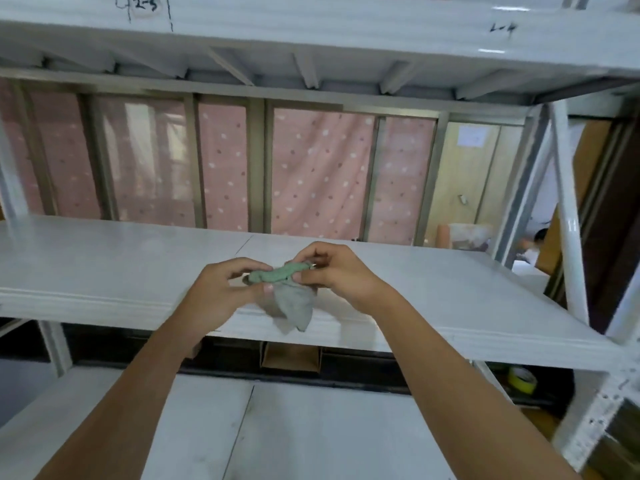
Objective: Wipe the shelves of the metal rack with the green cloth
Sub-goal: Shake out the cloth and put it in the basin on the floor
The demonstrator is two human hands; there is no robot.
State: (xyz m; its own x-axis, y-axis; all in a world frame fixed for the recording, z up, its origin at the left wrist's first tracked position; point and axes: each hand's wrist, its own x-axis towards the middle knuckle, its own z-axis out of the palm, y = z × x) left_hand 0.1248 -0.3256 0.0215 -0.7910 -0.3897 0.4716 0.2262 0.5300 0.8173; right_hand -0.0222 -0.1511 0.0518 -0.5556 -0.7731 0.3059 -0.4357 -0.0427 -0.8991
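Head view: the green cloth [280,273] is pinched at both ends, bunched up between the left hand [216,289] and right hand [334,271], with a loose bit hanging under the fingers [242,263]. It's held up in front of the rack's middle shelf [104,265].

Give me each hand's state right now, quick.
Left hand: fingers pinch one end of the green cloth.
Right hand: fingers pinch the other end of the same cloth, held above the middle shelf.
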